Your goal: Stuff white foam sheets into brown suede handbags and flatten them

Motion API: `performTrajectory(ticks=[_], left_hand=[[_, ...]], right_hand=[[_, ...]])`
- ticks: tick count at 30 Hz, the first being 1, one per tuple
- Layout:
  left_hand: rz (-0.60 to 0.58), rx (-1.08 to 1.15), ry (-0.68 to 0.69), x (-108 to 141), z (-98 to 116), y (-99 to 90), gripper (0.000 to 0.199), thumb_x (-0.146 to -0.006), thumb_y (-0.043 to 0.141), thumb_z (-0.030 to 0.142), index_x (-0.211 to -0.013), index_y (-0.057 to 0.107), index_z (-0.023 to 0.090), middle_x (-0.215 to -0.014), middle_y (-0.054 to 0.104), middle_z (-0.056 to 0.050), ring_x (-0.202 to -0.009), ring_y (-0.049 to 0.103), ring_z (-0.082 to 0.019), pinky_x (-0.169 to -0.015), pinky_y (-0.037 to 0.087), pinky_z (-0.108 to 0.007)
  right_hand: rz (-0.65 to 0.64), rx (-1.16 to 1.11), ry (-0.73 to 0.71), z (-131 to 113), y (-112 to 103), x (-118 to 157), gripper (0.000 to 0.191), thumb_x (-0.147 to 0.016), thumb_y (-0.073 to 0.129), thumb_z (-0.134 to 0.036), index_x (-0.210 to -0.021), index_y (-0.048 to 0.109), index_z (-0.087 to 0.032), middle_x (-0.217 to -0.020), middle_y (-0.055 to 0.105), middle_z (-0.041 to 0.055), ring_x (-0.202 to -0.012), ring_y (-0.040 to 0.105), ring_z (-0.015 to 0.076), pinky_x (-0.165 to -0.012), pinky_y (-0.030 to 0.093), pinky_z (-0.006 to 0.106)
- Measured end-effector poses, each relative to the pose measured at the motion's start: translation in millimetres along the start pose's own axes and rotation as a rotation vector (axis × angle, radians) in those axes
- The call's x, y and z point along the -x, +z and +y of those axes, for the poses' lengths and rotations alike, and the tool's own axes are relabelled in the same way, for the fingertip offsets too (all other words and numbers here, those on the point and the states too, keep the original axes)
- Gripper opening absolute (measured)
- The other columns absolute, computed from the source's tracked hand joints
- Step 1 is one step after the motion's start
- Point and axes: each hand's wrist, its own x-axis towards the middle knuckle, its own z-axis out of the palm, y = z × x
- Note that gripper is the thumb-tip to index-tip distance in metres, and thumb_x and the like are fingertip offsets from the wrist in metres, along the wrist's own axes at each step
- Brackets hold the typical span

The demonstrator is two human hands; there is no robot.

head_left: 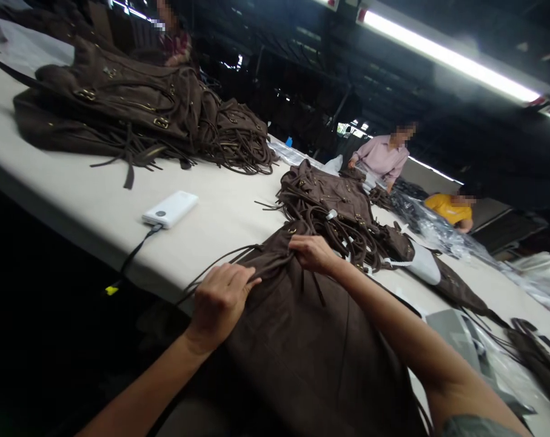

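We see left hand [222, 296] and right hand [315, 253], fingers pinching the brown bag [306, 340] where it bunches, likely to hold it taut between them.

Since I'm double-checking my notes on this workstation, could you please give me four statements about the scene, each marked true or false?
1. The left hand and right hand grip the same brown bag. True.
2. Every lamp is off. False: the ceiling lamp is lit.
3. A dark cable runs from the white device. True.
4. The right hand holds the white device. False: the white device lies on the table.
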Motion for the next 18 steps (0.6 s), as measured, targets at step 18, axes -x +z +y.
performTrajectory(ticks=[18], left_hand=[[-0.107, -0.011, -0.099, 33.1, 8.1, 16.3, 0.023, -0.098, 0.049, 0.029, -0.096, 0.066, 0.015, -0.069, 0.069, -0.002, -0.058, 0.065, -0.017, -0.055, 0.038, -0.03]], right_hand=[[-0.047, 0.313, 0.122, 9.8, 27.8, -47.0, 0.023, -0.097, 0.054, -0.031, -0.109, 0.07, -0.02, -0.119, 0.061, 0.0093, -0.108, 0.059, 0.0221, -0.076, 0.048, 0.027]])
